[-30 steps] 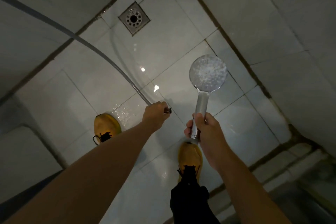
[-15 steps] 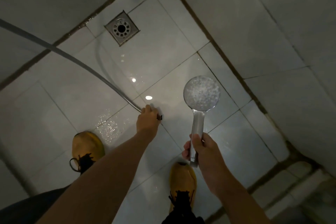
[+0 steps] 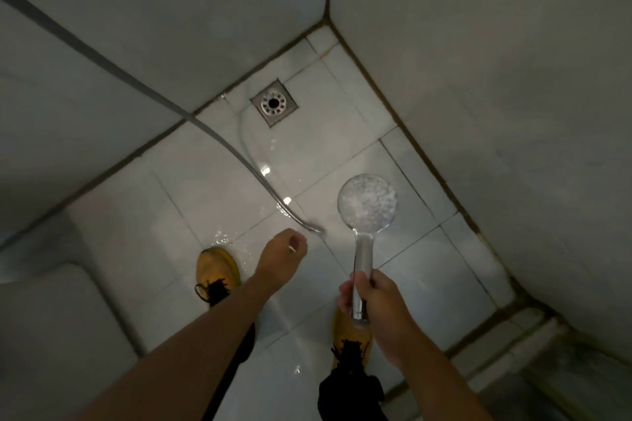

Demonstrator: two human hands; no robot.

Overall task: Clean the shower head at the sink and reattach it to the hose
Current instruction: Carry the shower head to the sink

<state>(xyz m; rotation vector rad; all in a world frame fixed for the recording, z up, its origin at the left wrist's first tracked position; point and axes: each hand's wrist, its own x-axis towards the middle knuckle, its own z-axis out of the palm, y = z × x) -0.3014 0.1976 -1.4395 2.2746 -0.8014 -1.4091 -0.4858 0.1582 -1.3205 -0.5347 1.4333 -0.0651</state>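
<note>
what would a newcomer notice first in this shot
First the round shower head right of centre, its spray face toward the camera, its handle gripped low by the right hand. Next the hose curving in from the upper left, its free end just beyond the left hand. Behind them a square floor drain sits in the wet tiled corner.

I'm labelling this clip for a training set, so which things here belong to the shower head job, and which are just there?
Part of the job:
- round clear-faced chrome shower head, its handle gripped by the right hand
- grey metal shower hose, its free end just beyond the left hand

Just there:
- square steel floor drain
- yellow shoes
- wet white floor tiles
</note>
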